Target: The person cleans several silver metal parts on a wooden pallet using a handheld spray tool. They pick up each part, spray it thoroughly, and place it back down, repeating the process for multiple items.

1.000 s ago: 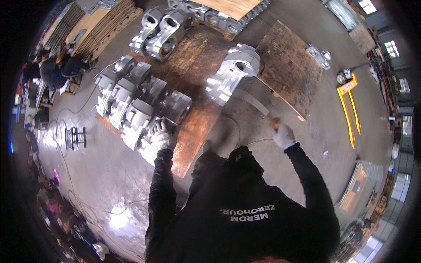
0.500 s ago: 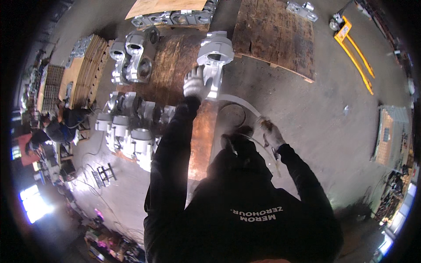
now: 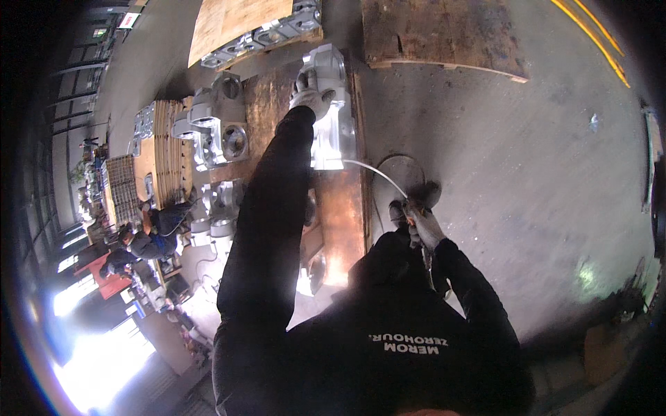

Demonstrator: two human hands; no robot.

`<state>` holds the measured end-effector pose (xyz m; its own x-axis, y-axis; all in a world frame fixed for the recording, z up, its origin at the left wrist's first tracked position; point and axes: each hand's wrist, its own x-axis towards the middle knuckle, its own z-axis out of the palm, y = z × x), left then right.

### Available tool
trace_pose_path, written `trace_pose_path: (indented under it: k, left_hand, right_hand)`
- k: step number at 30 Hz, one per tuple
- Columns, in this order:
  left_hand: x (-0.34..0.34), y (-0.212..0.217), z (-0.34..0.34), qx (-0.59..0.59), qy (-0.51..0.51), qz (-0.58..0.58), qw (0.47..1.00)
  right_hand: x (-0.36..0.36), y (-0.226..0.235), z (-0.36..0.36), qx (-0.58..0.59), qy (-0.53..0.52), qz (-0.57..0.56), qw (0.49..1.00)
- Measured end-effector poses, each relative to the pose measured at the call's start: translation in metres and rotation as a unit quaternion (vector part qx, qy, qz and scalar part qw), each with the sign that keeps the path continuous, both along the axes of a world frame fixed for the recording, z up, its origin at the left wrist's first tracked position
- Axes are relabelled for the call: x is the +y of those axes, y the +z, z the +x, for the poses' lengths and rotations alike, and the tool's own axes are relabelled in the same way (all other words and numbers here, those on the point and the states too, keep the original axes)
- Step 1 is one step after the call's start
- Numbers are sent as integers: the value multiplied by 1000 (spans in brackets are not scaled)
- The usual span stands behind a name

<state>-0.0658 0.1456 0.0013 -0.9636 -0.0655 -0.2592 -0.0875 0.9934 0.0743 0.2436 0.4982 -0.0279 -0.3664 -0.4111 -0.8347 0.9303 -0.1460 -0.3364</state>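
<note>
A silver metal casting (image 3: 334,132) stands on the brown wooden board ahead of me. My left hand (image 3: 312,97), in a pale glove, lies against its upper left side with the fingers apart. Lower and to the right, my gloved right hand (image 3: 424,227) is closed around the handle of a hand tool, whose grip is mostly hidden. From that tool a thin, pale curved tube (image 3: 380,172) arcs over to the lower right corner of the casting. Something metallic hangs below the right hand, too dark to make out.
More silver castings (image 3: 225,135) stand on the brown board (image 3: 336,215) to the left. Beyond are a covered pallet of castings (image 3: 243,28) and a wooden sheet (image 3: 444,35). At far left a person (image 3: 156,243) bends over work. A yellow pallet truck's forks (image 3: 596,35) show top right.
The view has shifted, and the board and castings sit differently in it. My left hand has moved up along the casting. The right hand, still on the tool, is closer to my body.
</note>
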Motion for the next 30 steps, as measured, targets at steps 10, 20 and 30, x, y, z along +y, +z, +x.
trace_pose_path:
  k: [10, 20, 30]
  left_hand:
    - [2, 2, -9, -124, -45, -76, 988]
    - [-4, -5, -10, -108, -35, -91, 989]
    - [7, 13, -13, -114, -58, -76, 989]
  right_hand:
    - [1, 4, -17, 13, -19, 45, 999]
    - [-1, 21, -30, -28, 15, 1, 999]
    - [6, -60, 17, 174, -57, 213, 960]
